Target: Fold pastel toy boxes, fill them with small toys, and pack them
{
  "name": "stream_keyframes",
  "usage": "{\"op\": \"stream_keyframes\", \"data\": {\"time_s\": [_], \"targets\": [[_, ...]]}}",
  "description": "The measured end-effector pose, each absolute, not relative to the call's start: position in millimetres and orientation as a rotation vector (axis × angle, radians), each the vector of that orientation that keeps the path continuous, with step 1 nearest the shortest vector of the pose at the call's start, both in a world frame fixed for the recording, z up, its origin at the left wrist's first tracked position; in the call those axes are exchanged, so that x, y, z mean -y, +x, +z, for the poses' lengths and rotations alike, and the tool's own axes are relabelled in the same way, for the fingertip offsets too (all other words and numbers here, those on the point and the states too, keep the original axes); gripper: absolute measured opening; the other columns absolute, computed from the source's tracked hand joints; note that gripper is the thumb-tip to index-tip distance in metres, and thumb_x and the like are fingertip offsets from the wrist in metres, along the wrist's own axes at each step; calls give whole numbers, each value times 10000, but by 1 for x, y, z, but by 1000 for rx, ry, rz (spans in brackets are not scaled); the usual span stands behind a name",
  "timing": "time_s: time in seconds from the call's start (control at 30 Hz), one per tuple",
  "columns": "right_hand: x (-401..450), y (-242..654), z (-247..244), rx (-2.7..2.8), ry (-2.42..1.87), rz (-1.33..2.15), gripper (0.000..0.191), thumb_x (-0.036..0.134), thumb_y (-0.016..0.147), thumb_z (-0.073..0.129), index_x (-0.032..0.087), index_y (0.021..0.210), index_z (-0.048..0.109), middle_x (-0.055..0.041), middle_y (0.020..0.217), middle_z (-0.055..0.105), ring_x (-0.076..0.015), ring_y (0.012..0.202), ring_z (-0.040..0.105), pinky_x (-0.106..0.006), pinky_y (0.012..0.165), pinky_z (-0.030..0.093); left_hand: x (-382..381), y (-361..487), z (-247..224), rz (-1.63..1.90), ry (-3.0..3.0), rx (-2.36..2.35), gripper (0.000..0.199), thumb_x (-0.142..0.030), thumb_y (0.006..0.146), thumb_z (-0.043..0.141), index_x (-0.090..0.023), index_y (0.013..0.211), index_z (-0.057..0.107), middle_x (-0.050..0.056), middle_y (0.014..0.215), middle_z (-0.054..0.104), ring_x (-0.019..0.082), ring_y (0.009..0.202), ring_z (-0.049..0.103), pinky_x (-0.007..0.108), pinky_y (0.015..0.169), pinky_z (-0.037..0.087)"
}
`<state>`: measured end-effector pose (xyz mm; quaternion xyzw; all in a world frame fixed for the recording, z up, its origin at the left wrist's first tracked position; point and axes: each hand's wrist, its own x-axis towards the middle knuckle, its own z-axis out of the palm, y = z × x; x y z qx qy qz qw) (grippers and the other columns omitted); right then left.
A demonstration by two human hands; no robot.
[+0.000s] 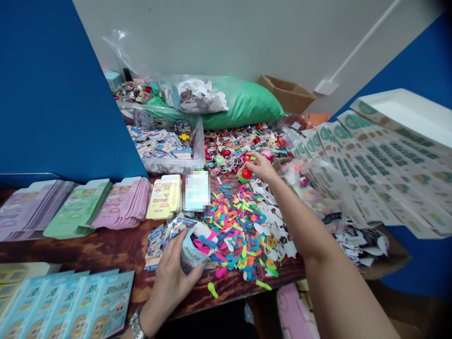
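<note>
My left hand (174, 270) is wrapped round a small light blue paper box (193, 254). The box stands tilted with its top open, and pink, blue and white pieces show in its mouth. Farther off, my right hand (260, 167) pinches a red and green trinket (245, 175) at the near edge of a heap of small trinkets (226, 153). Between the hands spreads a pile of bright uninflated balloons (236, 235). White cut-out pieces (271, 216) lie along its right side. Printed cards (155, 245) lie beneath and beside my left hand.
Flat cartons in purple (24, 207), green (77, 207), pink (122, 202) and yellow (164, 195) line the left side. Blue boxes (109, 306) stand in front. A clear bin (173, 165) holds cards. Behind lies a green sack (243, 101); printed cartons (381, 160) rise at right.
</note>
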<state>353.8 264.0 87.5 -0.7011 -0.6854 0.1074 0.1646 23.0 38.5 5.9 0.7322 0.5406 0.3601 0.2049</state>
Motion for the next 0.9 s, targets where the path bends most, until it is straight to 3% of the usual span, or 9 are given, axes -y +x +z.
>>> {"op": "stream_keyframes", "data": {"time_s": [0.17, 0.33, 0.43, 0.57, 0.73, 0.9], "targets": [[-231, 319, 111, 1772, -1558, 894, 526, 342, 821, 548, 185, 1314, 456, 71, 589, 504, -94, 482, 447, -201, 485, 377, -35, 23, 7, 1017, 1960, -1532, 713, -445, 794, 675, -192, 1395, 386, 150, 1296, 562, 302, 1198, 563, 457, 984, 493], [-189, 273, 122, 1739, -1273, 1215, 470, 377, 805, 639, 173, 1210, 514, 30, 681, 575, -99, 559, 533, -204, 507, 426, -33, 23, 8, 1023, 1862, -1555, 719, -460, 782, 689, -195, 1384, 399, 145, 1295, 563, 296, 1208, 554, 461, 1011, 469], [-160, 244, 127, 1714, -1192, 1314, 471, 311, 821, 631, 189, 1253, 490, 30, 713, 584, -94, 580, 553, -202, 519, 458, -31, 23, 7, 1043, 1839, -1591, 724, -448, 766, 710, -185, 1370, 410, 142, 1286, 565, 294, 1210, 549, 459, 1024, 456], [-126, 213, 127, 1702, -1135, 1401, 493, 243, 851, 574, 231, 1328, 449, 38, 709, 589, -98, 596, 592, -208, 548, 511, -28, 22, 7, 1064, 1831, -1649, 728, -428, 759, 720, -166, 1365, 411, 149, 1261, 575, 297, 1200, 551, 462, 1018, 456], [-102, 194, 111, 1708, -1181, 1498, 375, 293, 884, 546, 214, 1250, 527, 26, 717, 608, -122, 610, 632, -269, 598, 565, -22, 20, 10, 1062, 1848, -1677, 735, -431, 762, 714, -149, 1366, 405, 160, 1262, 573, 298, 1192, 551, 461, 1005, 464], [-93, 194, 100, 2082, -1232, 977, 244, 307, 928, 516, 191, 1083, 665, -44, 857, 666, -150, 735, 646, -289, 709, 538, -18, 19, 13, 1059, 1838, -1638, 715, -436, 767, 707, -146, 1353, 417, 155, 1260, 574, 289, 1191, 550, 441, 1019, 455]]}}
